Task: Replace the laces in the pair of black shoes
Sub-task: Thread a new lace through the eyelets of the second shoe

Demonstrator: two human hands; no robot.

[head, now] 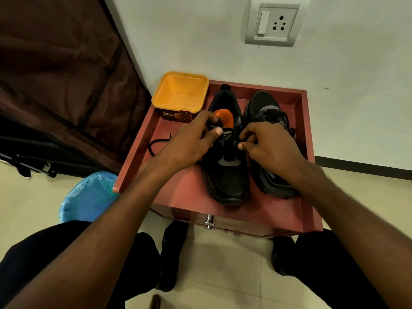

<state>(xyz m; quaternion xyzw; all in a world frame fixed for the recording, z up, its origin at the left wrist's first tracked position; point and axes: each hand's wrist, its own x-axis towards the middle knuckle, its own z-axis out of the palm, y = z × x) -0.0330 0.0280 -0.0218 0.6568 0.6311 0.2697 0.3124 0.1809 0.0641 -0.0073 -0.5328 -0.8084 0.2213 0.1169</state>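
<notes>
Two black shoes stand side by side on a red-brown cabinet top. The left shoe has an orange insole, its tongue pulled up and no lace across its front. My left hand grips its left eyelet flap near the collar. My right hand pinches at the right eyelet side of the same shoe; what lies between thumb and finger is too small to tell. The right shoe is laced, partly hidden under my right hand. A loose black lace lies on the cabinet top, left of my left hand.
An open yellow tub sits at the cabinet's back left corner. The top has raised edges and a metal drawer knob below. A blue-lined bin stands on the floor at left, a dark fabric wardrobe beyond. My feet rest under the cabinet.
</notes>
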